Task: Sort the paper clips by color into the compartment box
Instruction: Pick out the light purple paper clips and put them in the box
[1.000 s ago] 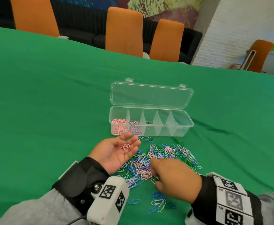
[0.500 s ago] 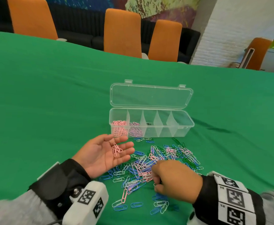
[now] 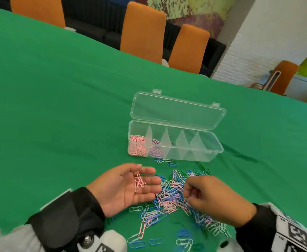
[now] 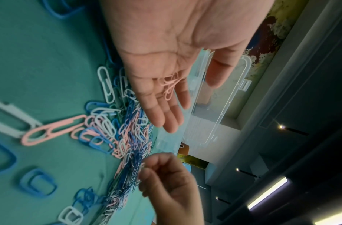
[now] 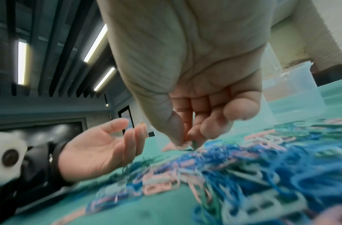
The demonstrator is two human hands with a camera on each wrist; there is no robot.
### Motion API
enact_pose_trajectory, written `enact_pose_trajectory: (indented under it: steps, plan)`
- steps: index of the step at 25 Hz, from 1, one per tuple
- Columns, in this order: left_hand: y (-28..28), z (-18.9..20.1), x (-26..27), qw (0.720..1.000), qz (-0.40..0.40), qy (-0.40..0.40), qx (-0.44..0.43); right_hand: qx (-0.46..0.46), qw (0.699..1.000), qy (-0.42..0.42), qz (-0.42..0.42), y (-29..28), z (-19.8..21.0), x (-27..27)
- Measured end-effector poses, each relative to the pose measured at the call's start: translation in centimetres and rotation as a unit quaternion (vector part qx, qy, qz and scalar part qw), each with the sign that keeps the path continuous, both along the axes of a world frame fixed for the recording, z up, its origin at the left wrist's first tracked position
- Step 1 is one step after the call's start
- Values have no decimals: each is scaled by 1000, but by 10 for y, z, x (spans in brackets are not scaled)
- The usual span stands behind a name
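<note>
Flat left hand (image 3: 125, 186) cradles looped pink wire clips (image 3: 140, 182).

Clear compartment box (image 3: 174, 140), lid open and tilted back, on green cloth; pink paper clips (image 3: 137, 145) fill its leftmost compartment, purple clips (image 3: 155, 149) the next. Mixed loose clips (image 3: 169, 197) lie heaped just before it; a few pink clips (image 3: 140, 182) rest on an upturned palm.

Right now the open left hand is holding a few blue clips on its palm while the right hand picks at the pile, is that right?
Not quite: the clips lying on the open left hand are pink, not blue, as the head view shows. The rest holds: the right hand picks at the pile with curled fingers.
</note>
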State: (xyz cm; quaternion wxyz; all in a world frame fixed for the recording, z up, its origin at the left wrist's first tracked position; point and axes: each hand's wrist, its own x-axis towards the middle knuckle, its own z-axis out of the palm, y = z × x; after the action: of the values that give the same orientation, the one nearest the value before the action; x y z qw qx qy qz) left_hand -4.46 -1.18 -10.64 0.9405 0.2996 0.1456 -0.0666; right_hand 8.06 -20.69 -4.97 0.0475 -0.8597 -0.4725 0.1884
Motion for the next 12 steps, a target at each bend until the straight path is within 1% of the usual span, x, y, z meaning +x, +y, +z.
enact_pose_trajectory:
  steps: [3,6,9,12]
  plan:
    - [-1,-3,-2,1000,-2,-13,-3,45,999,11,-4,2,3,5]
    - [3,-1,-2,1000,5,-25,-9,52,998,24,-10,5,-4,8]
    - [2,2,-3,1000,6,-21,4,54,997,51,-22,6,-10,4]
    - [0,3,-4,1000,9,-15,11,74,995,58,-35,6,-9,2]
